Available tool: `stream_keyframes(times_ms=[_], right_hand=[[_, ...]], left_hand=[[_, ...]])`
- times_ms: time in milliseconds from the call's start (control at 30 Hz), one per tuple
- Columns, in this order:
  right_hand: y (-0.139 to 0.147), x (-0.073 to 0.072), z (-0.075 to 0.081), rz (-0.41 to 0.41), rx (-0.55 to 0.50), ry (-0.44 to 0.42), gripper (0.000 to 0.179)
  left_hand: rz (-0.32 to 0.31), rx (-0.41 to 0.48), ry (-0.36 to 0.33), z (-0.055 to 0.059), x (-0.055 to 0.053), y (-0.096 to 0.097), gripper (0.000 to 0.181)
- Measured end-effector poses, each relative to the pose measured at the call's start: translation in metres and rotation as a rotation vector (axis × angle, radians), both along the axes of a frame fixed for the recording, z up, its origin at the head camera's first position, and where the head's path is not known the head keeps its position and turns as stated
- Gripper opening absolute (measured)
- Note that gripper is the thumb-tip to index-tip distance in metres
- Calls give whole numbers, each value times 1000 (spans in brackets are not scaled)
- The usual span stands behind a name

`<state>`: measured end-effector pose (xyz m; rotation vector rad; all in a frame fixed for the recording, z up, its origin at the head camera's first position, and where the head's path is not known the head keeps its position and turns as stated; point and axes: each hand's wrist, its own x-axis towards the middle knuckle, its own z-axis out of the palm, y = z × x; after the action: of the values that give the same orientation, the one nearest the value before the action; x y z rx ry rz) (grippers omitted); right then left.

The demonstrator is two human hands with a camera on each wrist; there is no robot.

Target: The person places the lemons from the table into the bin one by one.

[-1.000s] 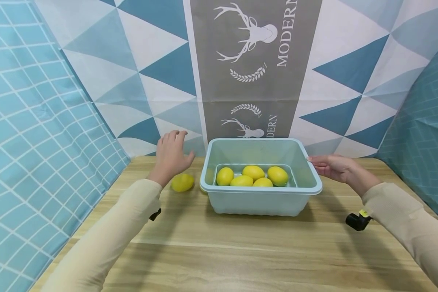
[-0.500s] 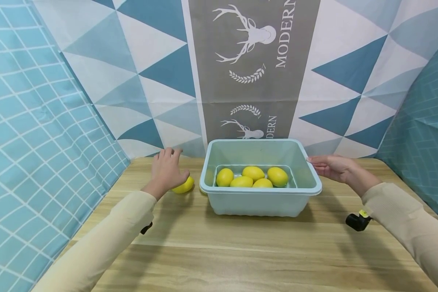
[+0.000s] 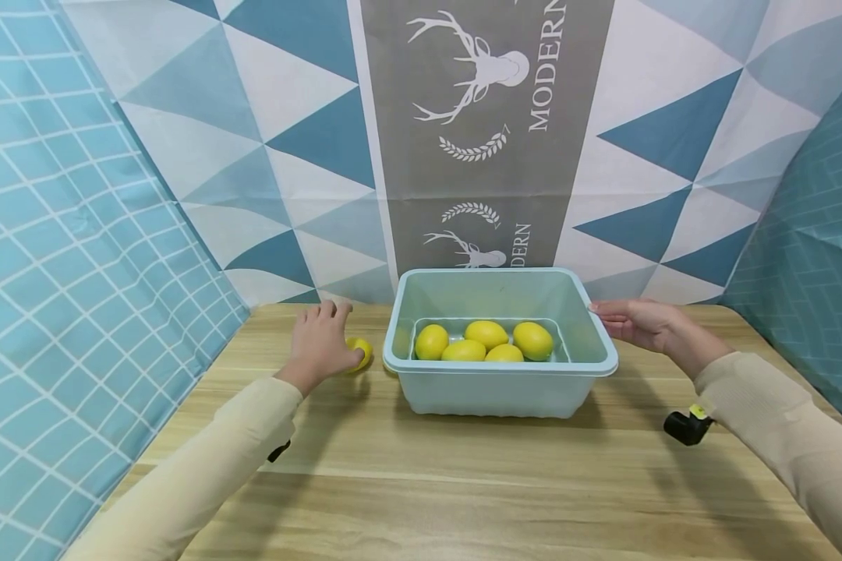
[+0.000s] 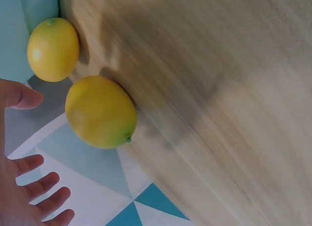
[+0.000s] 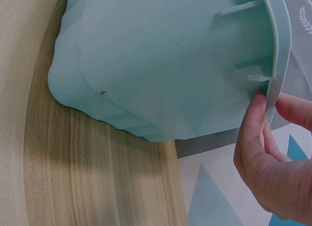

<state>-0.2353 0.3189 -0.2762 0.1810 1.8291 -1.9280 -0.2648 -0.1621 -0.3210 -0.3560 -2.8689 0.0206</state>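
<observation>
My left hand reaches over the table at the left, its thumb and fingers spread around a yellow lemon. In the left wrist view a gap shows between the fingertips and this lemon. A second lemon lies right beside the bin, mostly hidden from the head view. The light blue plastic bin stands upright, with several lemons on its floor. At its right side my right hand pinches the rim, thumb on one face and fingers underneath.
The wooden table ends at the back against a patterned wall covering. Blue checked cloth closes off the left side, and teal cloth the right.
My left hand has come down and slightly left, closer to the loose lemon, now covering part of it. The right hand keeps its place on the bin's rim.
</observation>
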Motion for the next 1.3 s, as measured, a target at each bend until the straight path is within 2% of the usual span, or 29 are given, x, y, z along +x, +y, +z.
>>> stream_keyframes(times_ms=[300, 667, 1000, 1300], right_hand=[[1, -1, -1, 1, -6, 4, 17], [1, -1, 0, 4, -4, 7, 17], [1, -1, -2, 1, -7, 7, 18], [1, 0, 0, 0, -3, 8, 17]], left_hand=[[-21, 6, -5, -10, -3, 1, 69], [-19, -6, -36, -20, -13, 1, 66], [-12, 2, -90, -23, -15, 1, 66], [-4, 8, -131, -27, -22, 1, 59]])
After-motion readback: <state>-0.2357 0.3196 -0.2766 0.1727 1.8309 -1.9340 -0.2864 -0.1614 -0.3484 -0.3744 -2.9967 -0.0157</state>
